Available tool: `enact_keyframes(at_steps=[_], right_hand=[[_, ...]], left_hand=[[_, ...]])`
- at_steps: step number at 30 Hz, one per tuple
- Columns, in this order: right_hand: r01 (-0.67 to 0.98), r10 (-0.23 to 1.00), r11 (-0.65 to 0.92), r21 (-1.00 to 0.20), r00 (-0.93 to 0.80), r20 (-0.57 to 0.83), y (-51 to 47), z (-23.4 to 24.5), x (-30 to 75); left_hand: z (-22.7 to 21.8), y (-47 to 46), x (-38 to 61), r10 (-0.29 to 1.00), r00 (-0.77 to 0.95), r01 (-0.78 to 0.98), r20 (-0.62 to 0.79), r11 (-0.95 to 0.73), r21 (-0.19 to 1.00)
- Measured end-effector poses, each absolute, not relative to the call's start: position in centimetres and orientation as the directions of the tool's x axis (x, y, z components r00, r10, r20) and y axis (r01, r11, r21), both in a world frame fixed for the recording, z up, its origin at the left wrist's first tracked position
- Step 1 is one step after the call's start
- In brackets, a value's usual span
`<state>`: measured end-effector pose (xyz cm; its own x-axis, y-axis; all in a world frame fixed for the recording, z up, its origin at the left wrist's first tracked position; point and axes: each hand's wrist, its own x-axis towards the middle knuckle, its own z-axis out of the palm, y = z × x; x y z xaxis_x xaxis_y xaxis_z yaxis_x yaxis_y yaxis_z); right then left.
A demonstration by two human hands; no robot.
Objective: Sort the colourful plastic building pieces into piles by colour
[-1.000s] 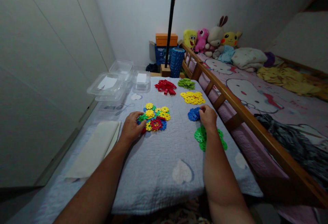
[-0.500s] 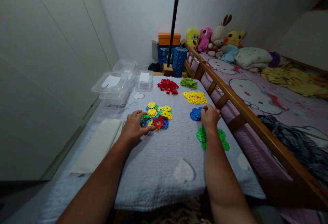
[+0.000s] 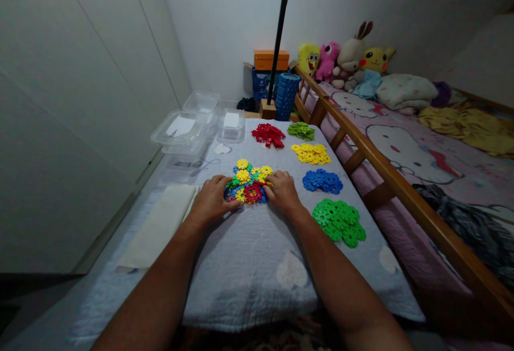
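Note:
A mixed pile of flower-shaped plastic pieces, yellow, blue, green and red, lies in the middle of the table, with a red square-looking piece (image 3: pixel 252 192) on its near side. My left hand (image 3: pixel 212 199) rests at the pile's left edge, thumb and fingers apart. At the right edge is my right hand (image 3: pixel 282 192), its curved fingers touching the pieces, thumb and fingers apart. Sorted by colour to the right are a green pile (image 3: pixel 339 221), a blue pile (image 3: pixel 322 181) and a yellow pile (image 3: pixel 311 154). Farther back lie a red pile (image 3: pixel 268 135) and a light green pile (image 3: pixel 301 131).
Clear plastic boxes (image 3: pixel 182 131) stand at the back left. A folded cream cloth (image 3: pixel 160 228) lies left of my left arm. The wooden bed rail (image 3: pixel 361 150) runs along the table's right side. A black pole (image 3: pixel 280 35) rises behind the table.
My right hand has moved left from the blue pile to the mixed pile, uncovering the blue and green piles. My left hand stays beside the mixed pile. The view has shifted slightly.

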<state>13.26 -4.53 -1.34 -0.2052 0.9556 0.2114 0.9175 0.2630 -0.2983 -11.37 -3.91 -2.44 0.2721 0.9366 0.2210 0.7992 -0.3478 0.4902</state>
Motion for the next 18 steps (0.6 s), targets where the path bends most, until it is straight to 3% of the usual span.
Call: enact_keyframes(at_steps=[10,13,18], right_hand=[[0.879,0.962,0.214,-0.425,-0.113,0.250,-4.0,-2.4,13.7],[0.826,0.961,0.170,-0.537,-0.018,0.275,-3.6,-2.3,14.1],[0.656,0.979,0.048,-0.753,0.119,0.166,-1.3,-2.4,14.1]], left_hand=[[-2.5,-4.0,-10.3,0.936,0.273,0.727,0.221,-0.351,0.589],[-2.8,-3.9,-10.0,0.934,0.265,0.716,0.239,-0.357,0.600],[-3.0,-3.6,-9.8,0.936,0.224,0.687,0.272,-0.349,0.637]])
